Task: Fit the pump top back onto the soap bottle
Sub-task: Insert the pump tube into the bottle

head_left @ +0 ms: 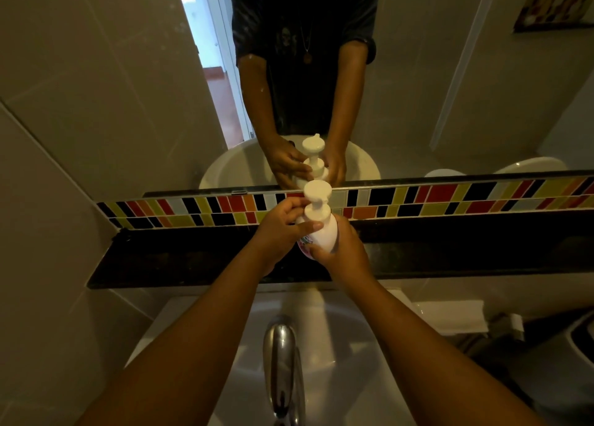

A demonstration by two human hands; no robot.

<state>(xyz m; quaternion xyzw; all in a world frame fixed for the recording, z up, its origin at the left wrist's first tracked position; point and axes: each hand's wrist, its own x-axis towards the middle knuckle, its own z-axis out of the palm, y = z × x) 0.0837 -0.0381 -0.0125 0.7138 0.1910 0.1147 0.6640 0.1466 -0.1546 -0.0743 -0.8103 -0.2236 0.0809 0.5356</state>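
Note:
A white soap bottle (325,234) with a pink label stands on the dark shelf (180,258) under the mirror. Its white pump top (317,197) sits upright on the bottle's neck. My left hand (283,225) wraps the pump's collar from the left, fingers curled around it. My right hand (340,249) grips the bottle's body from the right and below. The lower part of the bottle is hidden by my hands.
A mirror (128,72) above the shelf reflects the person, the hands and the bottle. A strip of coloured tiles (450,200) runs along the shelf's back. Below are a white basin (347,345) and a chrome tap (283,361). A folded white towel (450,316) lies at right.

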